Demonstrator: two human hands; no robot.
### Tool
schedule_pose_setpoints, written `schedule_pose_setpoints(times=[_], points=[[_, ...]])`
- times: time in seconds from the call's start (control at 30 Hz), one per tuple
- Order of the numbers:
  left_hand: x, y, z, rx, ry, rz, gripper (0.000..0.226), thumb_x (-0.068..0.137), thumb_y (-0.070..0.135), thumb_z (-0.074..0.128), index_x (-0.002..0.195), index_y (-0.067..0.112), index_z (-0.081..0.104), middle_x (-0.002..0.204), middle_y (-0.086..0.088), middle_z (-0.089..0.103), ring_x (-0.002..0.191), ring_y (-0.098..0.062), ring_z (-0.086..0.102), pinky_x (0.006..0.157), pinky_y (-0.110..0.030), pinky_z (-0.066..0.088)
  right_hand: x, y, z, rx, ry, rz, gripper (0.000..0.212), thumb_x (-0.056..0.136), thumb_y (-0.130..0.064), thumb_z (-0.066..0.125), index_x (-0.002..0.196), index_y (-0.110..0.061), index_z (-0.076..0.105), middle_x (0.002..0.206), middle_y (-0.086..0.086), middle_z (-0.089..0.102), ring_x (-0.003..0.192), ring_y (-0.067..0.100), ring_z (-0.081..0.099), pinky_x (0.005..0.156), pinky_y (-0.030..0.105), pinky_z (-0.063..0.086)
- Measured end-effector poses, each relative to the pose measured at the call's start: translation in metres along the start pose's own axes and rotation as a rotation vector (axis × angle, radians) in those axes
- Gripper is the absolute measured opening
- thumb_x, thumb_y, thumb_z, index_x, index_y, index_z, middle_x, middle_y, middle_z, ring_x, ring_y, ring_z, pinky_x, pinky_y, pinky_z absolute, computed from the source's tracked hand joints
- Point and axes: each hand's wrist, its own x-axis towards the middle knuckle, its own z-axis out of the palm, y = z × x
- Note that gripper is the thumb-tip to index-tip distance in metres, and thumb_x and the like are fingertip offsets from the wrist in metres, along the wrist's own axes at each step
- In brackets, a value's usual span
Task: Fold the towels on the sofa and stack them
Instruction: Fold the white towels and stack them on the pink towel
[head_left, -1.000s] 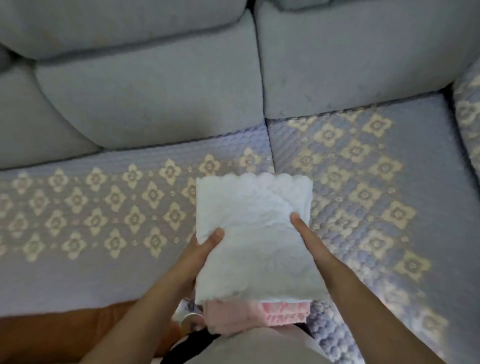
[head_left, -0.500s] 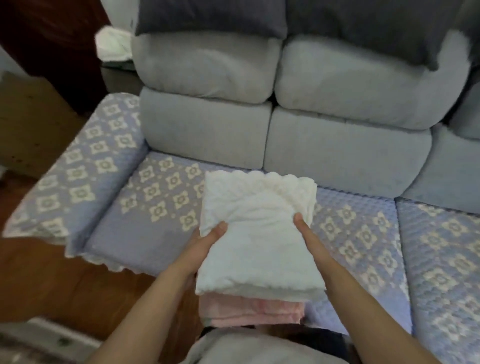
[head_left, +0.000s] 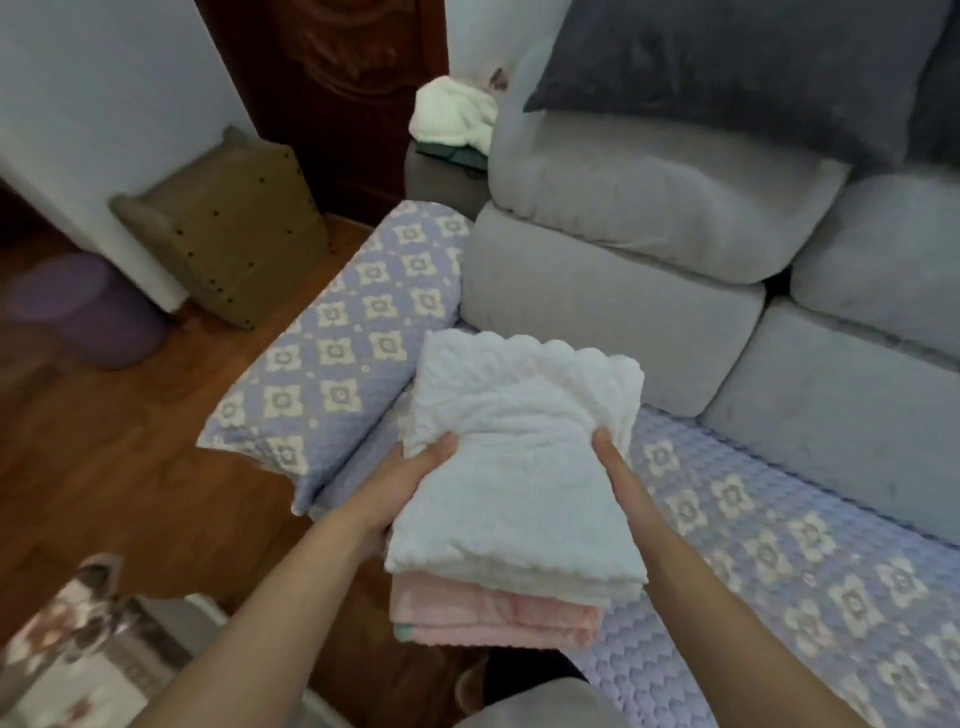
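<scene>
Stack of folded towels held up in front of the body, above the front edge of the sofa seat, off the seat, not resting on it
White towel on top, scalloped edge at the far end, slightly rumpled between the two thumbs
Pink towel directly under it, folded edge showing at the near end; sliver of pale green at its lower left corner, too small to tell what it belongs to
Left hand clasped on the left side of the stack, thumb curled over the top of the white towel, remaining fingers hidden beneath
Right hand clasped on the right side, thumb pressed onto the white towel's top, fingers out of sight under the pile
Both hands closed around the stack, carrying it between them
Patterned lilac cover draped over the sofa arm and seat
Grey back cushions behind, dark pillow on top of them
Crumpled white cloth on a small side stand beyond the sofa arm, well apart from the stack
Wooden floor to the left, brown cardboard box leaning by the wall
</scene>
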Motion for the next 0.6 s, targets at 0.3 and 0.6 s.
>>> schedule_pose_setpoints(times=[0.3, 0.6], points=[[0.041, 0.083, -0.17, -0.057, 0.214, -0.027, 0.086, 0.07, 0.066, 0.077, 0.14, 0.023, 0.052, 0.132, -0.002, 0.065, 0.116, -0.02, 0.067, 0.079, -0.029, 0.056, 0.129, -0.006, 0.174, -0.142, -0.188, 0.158, 0.063, 0.089, -0.068, 0.054, 0.133, -0.024, 0.062, 0.129, 0.008, 0.067, 0.119, 0.03, 0.064, 0.109, 0.052, 0.044], [0.205, 0.193, -0.337, 0.014, 0.008, -0.081, 0.039, 0.091, 0.041, 0.068, 0.125, 0.023, 0.064, 0.115, -0.004, 0.075, 0.108, -0.024, 0.071, 0.093, -0.038, 0.054, 0.299, 0.012, 0.323, -0.002, 0.072, 0.059, 0.058, 0.094, -0.063, 0.049, 0.134, -0.023, 0.059, 0.124, 0.005, 0.071, 0.113, 0.026, 0.068, 0.096, 0.044, 0.054]])
